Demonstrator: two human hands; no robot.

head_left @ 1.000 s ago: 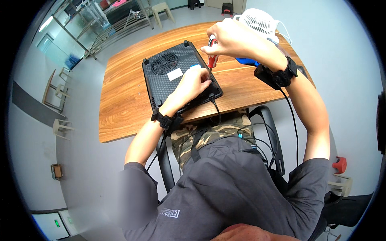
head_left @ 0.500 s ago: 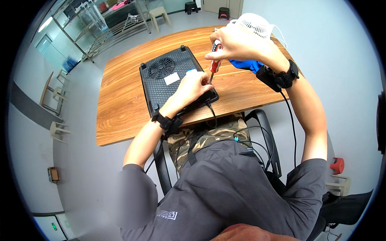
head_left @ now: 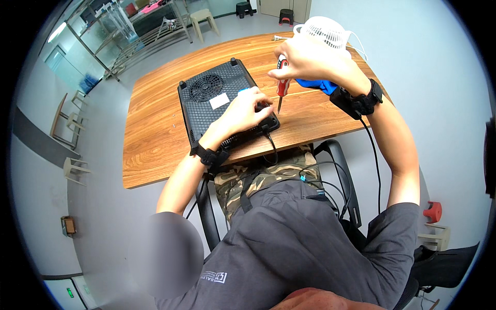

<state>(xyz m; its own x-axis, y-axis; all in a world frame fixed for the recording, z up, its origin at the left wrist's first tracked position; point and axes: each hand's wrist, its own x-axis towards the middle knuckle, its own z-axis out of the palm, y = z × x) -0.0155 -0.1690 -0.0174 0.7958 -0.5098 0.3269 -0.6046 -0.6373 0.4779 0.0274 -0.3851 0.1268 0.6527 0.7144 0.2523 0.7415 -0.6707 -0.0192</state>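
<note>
A flat black appliance (head_left: 227, 77) lies underside up on the wooden table, showing a round fan grille, corner feet and a white label. Over its near right corner rests my left hand (head_left: 245, 111), thumb and forefinger curved and a little apart, with nothing visible between them. My right hand (head_left: 310, 57) is closed round the red, white and black handle of a screwdriver (head_left: 283, 85). The shaft points down, its tip just right of the appliance's corner and apart from it. Beyond the left fingers, a small blue-and-white piece (head_left: 244, 92) is partly hidden.
A white fan (head_left: 325, 31) stands at the far right of the table (head_left: 150, 155), with blue cloth (head_left: 315, 83) beneath my right wrist. Small screw-like bits lie left of the appliance. A black cord (head_left: 272, 142) leaves its near edge. Cables hang from both wristbands.
The screwdriver has moved up and right, its tip off the appliance's corner. My left thumb and forefinger have parted from around the shaft.
</note>
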